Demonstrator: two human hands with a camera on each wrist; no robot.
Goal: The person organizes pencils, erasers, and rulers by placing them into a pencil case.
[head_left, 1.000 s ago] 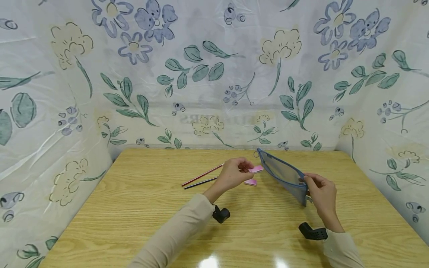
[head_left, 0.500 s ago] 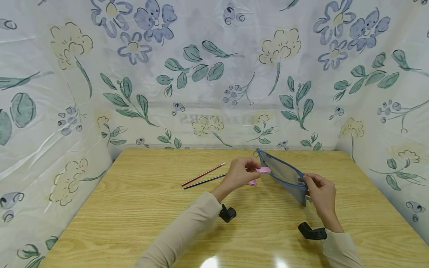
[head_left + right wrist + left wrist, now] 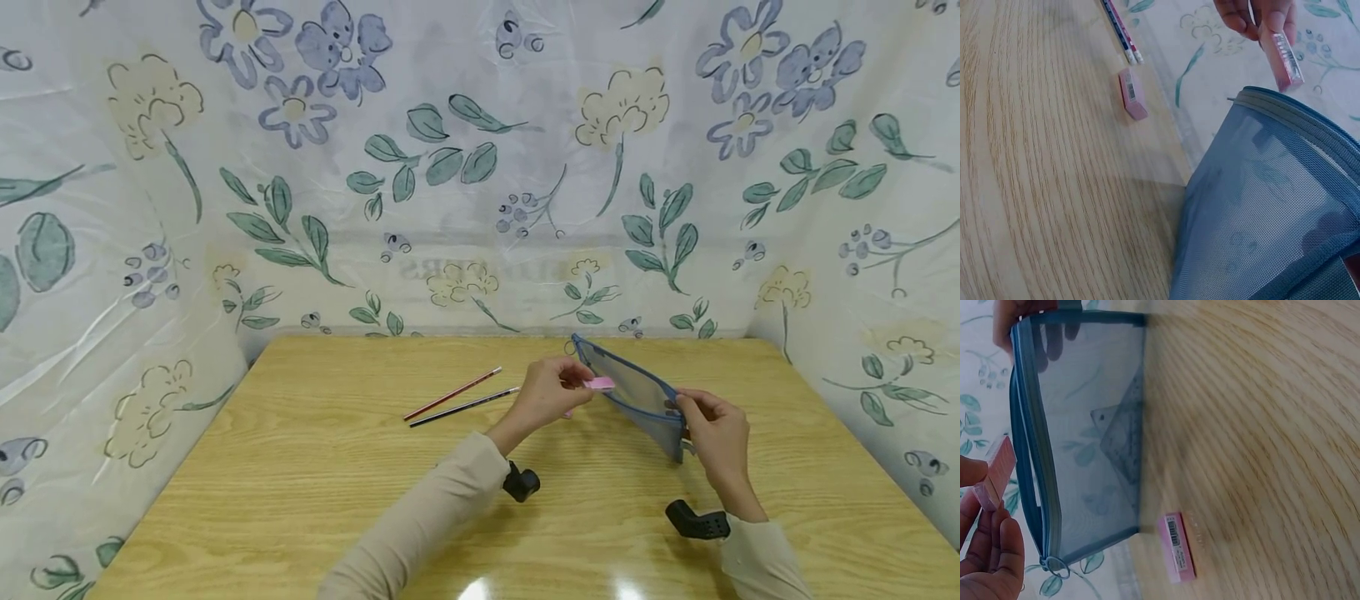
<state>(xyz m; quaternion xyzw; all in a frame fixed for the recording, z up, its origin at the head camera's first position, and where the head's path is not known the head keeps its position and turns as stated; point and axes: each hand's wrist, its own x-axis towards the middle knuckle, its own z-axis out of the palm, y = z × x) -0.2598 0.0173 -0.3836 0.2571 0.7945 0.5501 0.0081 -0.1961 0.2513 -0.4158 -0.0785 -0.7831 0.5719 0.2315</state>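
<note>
Pinching is going on at both hands: your left hand [image 3: 551, 390] is gripping a pink eraser [image 3: 602, 383] between thumb and fingers, your right hand [image 3: 718, 433] is gripping one top corner of the blue mesh pouch [image 3: 636, 390]. Going left to right: a red pencil [image 3: 452, 393] and a dark pencil [image 3: 461, 408] are lying on the table [image 3: 300, 500], apart from the pouch; a dragging sleeve could set them rolling. A second eraser [image 3: 1176, 547] is lying near the pouch; dipping your left wrist could knock it. The pouch's far end, with the ring [image 3: 1055, 567], is standing unheld, so pushing there could fold it. Your held eraser is sitting outside, near the mouth; can't tell if it's touching the rim. Main risk: the mouth is gaping only narrowly, so the eraser could catch on the zip [image 3: 1044, 469] and get shoved out of your pinch, its shiny wrapper probably not helping. A triangle ruler [image 3: 1121, 437] is showing through the mesh, apparently inside, possibly blocking. Rightmost, loosening your right hand could let the mouth sag closed.
</note>
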